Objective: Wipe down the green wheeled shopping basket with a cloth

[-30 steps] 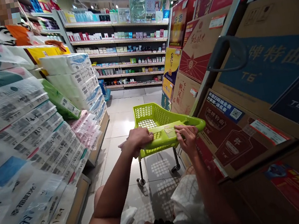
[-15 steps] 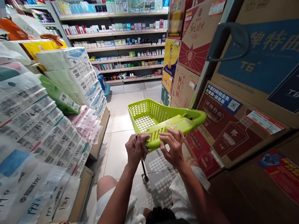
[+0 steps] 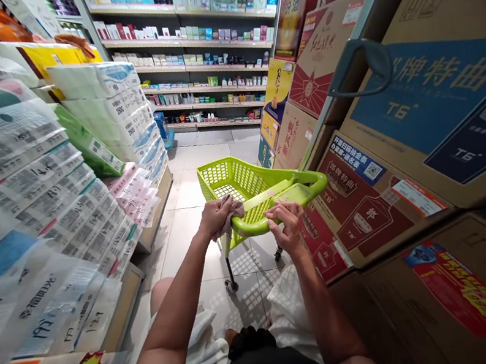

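Observation:
A lime-green plastic shopping cart (image 3: 251, 228) with a lattice basket stands on the tiles in front of my knees, its metal legs and casters partly visible. My left hand (image 3: 217, 217) is closed on a crumpled greyish-pink cloth (image 3: 232, 207), which touches the left end of the cart's near rim. My right hand (image 3: 287, 224) grips that same rim further right, fingers bent over its top beside the flat panel. Its palm faces me, and the thumb is partly hidden. I see only mesh and floor through the basket.
Stacked tissue packs (image 3: 46, 177) line the left side on a low wooden platform (image 3: 126, 307). Cardboard liquor cartons (image 3: 367, 198) rise close on the right, with a blue-grey plastic handle (image 3: 376, 63) jutting out. Shelves of small boxed goods (image 3: 203, 58) cross the aisle's far end.
My left hand and the cloth have moved outward to the rim's left corner. My right hand has shifted slightly right and curled more. The cart sits slightly further left in view.

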Available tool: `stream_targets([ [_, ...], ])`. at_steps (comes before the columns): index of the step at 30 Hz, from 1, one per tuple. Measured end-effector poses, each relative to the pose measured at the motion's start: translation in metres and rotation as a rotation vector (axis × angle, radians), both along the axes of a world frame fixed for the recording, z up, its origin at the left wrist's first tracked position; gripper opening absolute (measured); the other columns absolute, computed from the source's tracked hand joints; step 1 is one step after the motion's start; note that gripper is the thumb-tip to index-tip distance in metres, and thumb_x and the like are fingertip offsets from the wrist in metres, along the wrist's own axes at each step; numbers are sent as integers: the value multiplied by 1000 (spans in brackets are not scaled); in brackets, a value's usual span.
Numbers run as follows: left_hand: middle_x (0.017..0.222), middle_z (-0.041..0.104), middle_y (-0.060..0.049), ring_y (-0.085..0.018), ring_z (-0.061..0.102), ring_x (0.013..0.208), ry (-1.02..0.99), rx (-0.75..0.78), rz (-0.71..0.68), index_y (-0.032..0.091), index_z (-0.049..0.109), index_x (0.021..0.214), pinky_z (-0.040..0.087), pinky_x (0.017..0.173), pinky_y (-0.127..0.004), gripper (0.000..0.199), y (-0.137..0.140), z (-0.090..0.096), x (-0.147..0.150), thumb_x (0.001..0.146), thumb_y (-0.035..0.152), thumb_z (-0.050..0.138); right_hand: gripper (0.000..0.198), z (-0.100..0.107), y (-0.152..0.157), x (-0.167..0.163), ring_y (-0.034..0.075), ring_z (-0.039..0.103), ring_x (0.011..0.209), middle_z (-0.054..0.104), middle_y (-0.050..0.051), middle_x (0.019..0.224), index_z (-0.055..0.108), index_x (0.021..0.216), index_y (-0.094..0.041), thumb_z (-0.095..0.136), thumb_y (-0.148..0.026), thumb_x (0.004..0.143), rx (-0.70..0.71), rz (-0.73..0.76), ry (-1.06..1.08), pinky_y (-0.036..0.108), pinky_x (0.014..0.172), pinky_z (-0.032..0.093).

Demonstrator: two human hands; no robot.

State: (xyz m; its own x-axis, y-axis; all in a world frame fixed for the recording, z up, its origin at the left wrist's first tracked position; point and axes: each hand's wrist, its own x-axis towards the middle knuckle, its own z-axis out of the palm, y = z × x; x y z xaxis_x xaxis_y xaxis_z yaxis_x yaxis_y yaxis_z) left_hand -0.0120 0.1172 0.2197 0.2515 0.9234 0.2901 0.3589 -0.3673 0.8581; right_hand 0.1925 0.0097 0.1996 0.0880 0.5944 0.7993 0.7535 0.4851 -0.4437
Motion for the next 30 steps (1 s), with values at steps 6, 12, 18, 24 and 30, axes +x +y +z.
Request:
stream_targets([
  [6,96,77,-8,-22,65,97,28,502,216,22,76,89,50,93,-36,30,-52,19,0,97,46,60,17,-4,-1,10,27,59,102,74,1,84,61,75,-26,51,-25,89,4,14,72,49,103,35],
  [12,78,71,-4,-22,57,84,524,248,-158,23,68,68,45,76,-33,26,-62,38,20,91,31,58,16,-9,-4,10,27,58,97,73,2,82,60,74,-27,52,-27,87,37,53,155,51,101,41],
  [18,47,51,1,-16,46,57,713,123,-561,21,50,48,39,74,-32,32,-35,57,43,79,27,58,16,-15,-7,14,27,56,98,71,2,81,58,73,-27,50,-28,87,18,65,224,51,102,43],
  [24,42,43,3,-12,35,44,630,9,-640,21,55,48,25,52,-29,35,-31,59,41,77,37,64,16,-16,-8,17,27,62,101,72,0,77,60,77,-27,48,-25,88,90,30,166,51,105,39],
  [30,66,67,-3,-16,59,65,284,294,-159,21,67,65,42,67,-30,42,-73,12,28,96,42,47,18,-16,-10,12,26,65,97,72,0,73,57,73,-28,46,-26,87,87,-4,146,50,105,40],
])
